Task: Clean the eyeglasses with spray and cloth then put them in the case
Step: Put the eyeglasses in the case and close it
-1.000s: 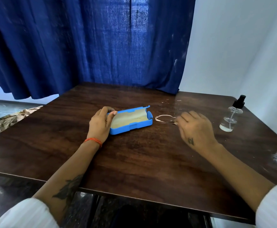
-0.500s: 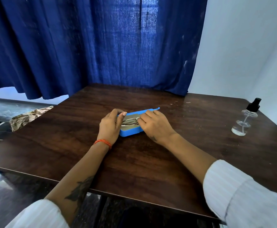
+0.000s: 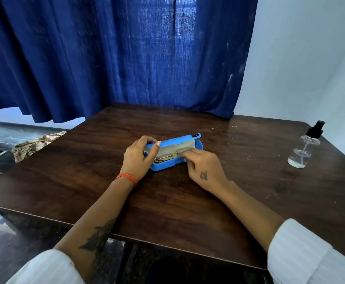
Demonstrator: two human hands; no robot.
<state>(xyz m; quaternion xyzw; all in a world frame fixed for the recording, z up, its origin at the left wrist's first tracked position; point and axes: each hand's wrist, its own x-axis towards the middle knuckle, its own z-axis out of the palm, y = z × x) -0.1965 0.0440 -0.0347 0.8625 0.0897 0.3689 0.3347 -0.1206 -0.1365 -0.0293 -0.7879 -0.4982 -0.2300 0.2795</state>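
Head view: looking down on dark wooden tabletop [image 3: 167, 206], blue case [image 3: 179, 143] lying open near its middle. Left hand [image 3: 137, 158] curling around case's left end, gripping it. Right hand [image 3: 204, 167] pinching eyeglasses [image 3: 167, 156], resting them inside case. Spray bottle [image 3: 304, 148] standing well apart at right edge.

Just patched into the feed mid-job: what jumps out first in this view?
At mid-table, an open bright blue plastic eyeglass case holds thin metal-framed eyeglasses on its beige lining. The left hand grips the case's left end; the right hand touches the frame. A clear spray bottle with a black pump stands at the dark wooden table's right edge.
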